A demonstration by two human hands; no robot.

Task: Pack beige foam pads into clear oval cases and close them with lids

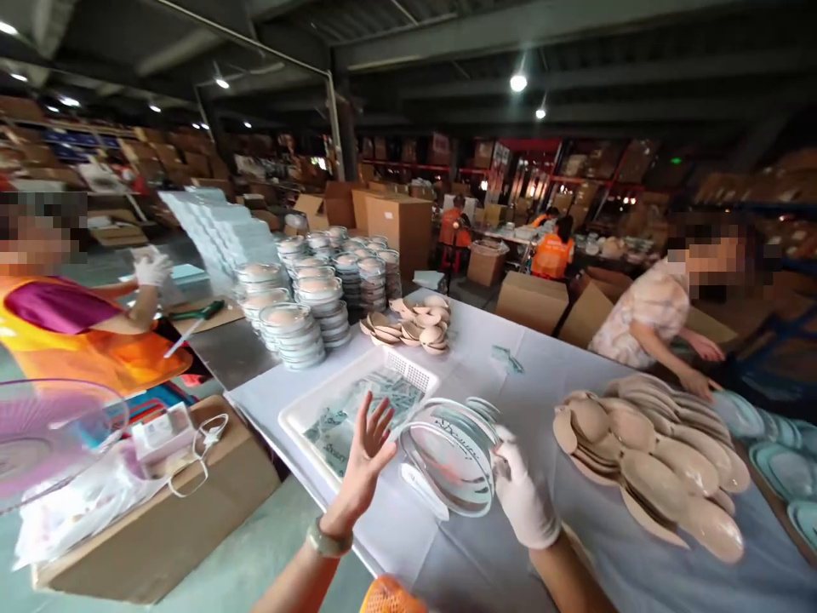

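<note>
Gripped at its lower right rim by the gloved right hand (522,498), a clear round lid (450,455) with dark lettering stands tilted on edge near the bottom centre of the head view, its open face turned towards the camera, probably so the print can be read. The fingers wrap the rim from the side, which keeps the flat of the lid free. The bare left hand (368,447) is spread wide with fingers fanned, holding nothing, just left of the lid and seemingly not touching it; a watch (328,540) sits on that wrist.

Below and behind the lid, a white tray (299,409) lies on the white-covered table (472,553) at centre, holding flat printed sleeves (348,413), within easy reach of the free hand. At lower right, beige plates (657,464) lie fanned in overlapping rows, so each can likely be taken singly. More beige pieces (412,322) are heaped at upper centre, beside tall stacks of lidded bowls (299,319).

At the left edge a person in an orange vest raises a gloved hand (151,270). At the right edge another person leans over teal plates (775,447). An open carton (159,511) sits at lower left.
</note>
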